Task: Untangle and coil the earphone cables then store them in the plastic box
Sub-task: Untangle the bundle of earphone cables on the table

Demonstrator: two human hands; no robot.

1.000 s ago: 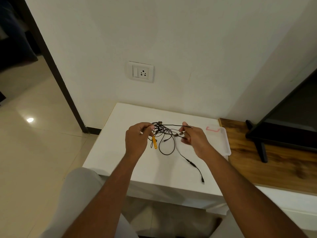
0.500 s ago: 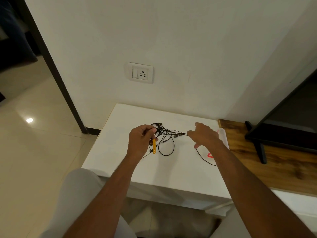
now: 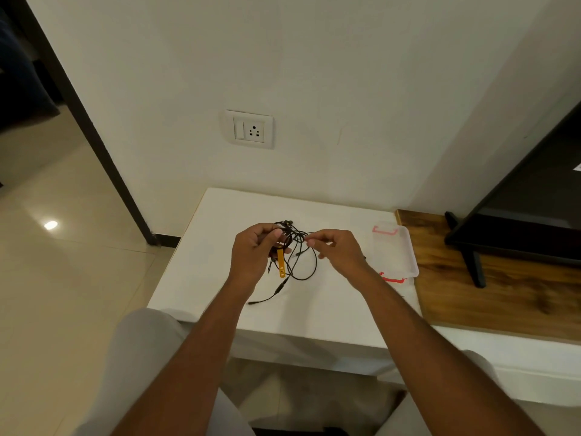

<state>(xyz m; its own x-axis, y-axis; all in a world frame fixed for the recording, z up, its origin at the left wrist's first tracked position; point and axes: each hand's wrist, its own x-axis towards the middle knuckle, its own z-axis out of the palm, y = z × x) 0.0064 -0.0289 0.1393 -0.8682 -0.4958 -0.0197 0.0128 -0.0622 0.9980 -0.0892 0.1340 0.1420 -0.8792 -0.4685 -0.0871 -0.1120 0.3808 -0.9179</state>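
Earphone cables (image 3: 297,256): black, tangled, orange tag.
Left hand (image 3: 254,251): grips the tangle.
Right hand (image 3: 339,250): pinches one strand.

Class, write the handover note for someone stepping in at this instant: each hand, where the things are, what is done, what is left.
Left hand grips the tangled earphone cables over the white table.
Right hand pinches one strand of them.
Plastic box lies on the table, right of the hands, no cable in it.
Done: nothing finished.
Left: untangle, coil, store.
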